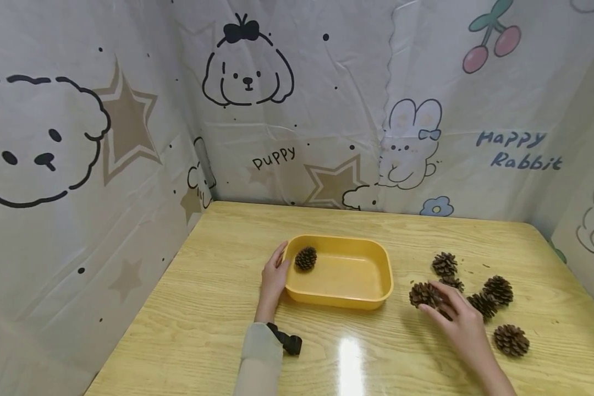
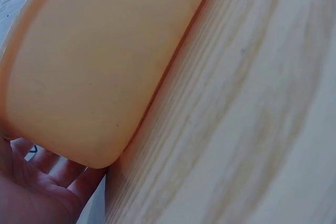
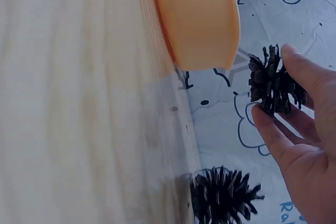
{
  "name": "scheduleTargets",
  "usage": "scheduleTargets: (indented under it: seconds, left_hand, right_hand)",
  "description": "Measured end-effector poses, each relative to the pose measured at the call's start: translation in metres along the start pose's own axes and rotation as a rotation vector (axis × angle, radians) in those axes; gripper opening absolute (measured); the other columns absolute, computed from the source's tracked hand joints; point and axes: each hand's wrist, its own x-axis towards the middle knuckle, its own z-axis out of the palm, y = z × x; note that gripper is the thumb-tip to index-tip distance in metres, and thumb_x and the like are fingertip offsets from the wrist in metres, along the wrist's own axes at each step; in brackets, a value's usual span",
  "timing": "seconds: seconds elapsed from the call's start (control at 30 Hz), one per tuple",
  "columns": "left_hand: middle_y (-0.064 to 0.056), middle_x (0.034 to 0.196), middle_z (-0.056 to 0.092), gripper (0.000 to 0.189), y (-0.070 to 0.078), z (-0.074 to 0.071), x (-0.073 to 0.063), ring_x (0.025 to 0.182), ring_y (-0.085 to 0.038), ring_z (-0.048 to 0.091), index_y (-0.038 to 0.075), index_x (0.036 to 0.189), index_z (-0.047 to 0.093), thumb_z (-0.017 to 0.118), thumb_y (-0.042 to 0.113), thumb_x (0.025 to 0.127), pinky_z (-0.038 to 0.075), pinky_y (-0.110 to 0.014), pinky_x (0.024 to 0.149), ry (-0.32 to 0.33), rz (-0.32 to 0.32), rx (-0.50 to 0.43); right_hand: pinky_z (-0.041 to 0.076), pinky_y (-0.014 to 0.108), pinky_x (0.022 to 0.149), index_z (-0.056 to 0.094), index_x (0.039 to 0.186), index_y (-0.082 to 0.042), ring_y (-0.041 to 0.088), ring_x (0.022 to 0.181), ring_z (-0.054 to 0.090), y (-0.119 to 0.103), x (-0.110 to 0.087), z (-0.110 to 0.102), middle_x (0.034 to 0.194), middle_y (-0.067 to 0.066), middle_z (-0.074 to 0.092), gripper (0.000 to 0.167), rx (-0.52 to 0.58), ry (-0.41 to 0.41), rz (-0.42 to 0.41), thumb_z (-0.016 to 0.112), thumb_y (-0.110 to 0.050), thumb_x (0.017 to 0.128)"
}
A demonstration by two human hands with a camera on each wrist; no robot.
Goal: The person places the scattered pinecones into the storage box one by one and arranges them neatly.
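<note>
A yellow plastic tray [image 1: 339, 301] stands on the wooden table, with one pine cone [image 1: 305, 258] in its back left corner. My left hand [image 1: 274, 280] holds the tray by its left end, thumb at the rim and fingers along the outside wall; the left wrist view shows the hand [image 2: 39, 187] against the tray's end. To the right of the tray, my right hand [image 1: 457, 319] pinches a brown pine cone [image 1: 424, 295] between thumb and fingers. In the right wrist view this pine cone [image 3: 273, 82] appears raised above the table.
Several loose pine cones lie on the table's right side, among them one at the back [image 1: 444, 264] and one nearest the front [image 1: 511, 340]. Small brown flakes are scattered near them. A printed cloth [image 1: 297, 126] hangs behind and beside the table.
</note>
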Motion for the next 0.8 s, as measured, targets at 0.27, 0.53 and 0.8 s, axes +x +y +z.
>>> scheduleTargets:
  seconds: [0.27, 0.53, 0.8]
  left_hand:
    - [-0.014, 0.148, 0.05, 0.047, 0.001, 0.0, 0.0, 0.138, -0.031, 0.047, 0.021, 0.143, 0.052, 0.049, 0.015, 0.097, 0.042, -0.047, 0.113, 0.006, 0.008, -0.005]
    - [-0.011, 0.151, 0.047, 0.046, -0.001, 0.0, 0.0, 0.141, -0.03, 0.044, 0.023, 0.144, 0.051, 0.048, 0.014, 0.098, 0.04, -0.047, 0.114, -0.002, -0.017, -0.024]
    - [-0.012, 0.15, 0.049, 0.047, -0.002, -0.003, 0.001, 0.14, -0.031, 0.046, 0.024, 0.144, 0.052, 0.048, 0.016, 0.098, 0.042, -0.047, 0.113, -0.006, -0.001, -0.018]
  right_hand:
    - [0.04, -0.004, 0.086, 0.058, 0.134, -0.007, -0.031, 0.111, 0.036, -0.006, 0.013, 0.013, 0.127, 0.017, 0.059, 0.054, 0.073, 0.05, -0.078, 0.076, -0.011, 0.083]
    - [0.044, 0.0, 0.088, 0.058, 0.134, -0.009, -0.024, 0.116, 0.043, -0.015, 0.026, 0.026, 0.129, -0.009, 0.057, 0.057, 0.158, 0.062, -0.15, 0.076, -0.001, 0.08]
    - [0.044, 0.0, 0.089, 0.057, 0.135, -0.006, -0.024, 0.114, 0.042, -0.026, 0.04, 0.04, 0.129, 0.019, 0.059, 0.054, 0.182, 0.015, -0.151, 0.074, -0.004, 0.083]
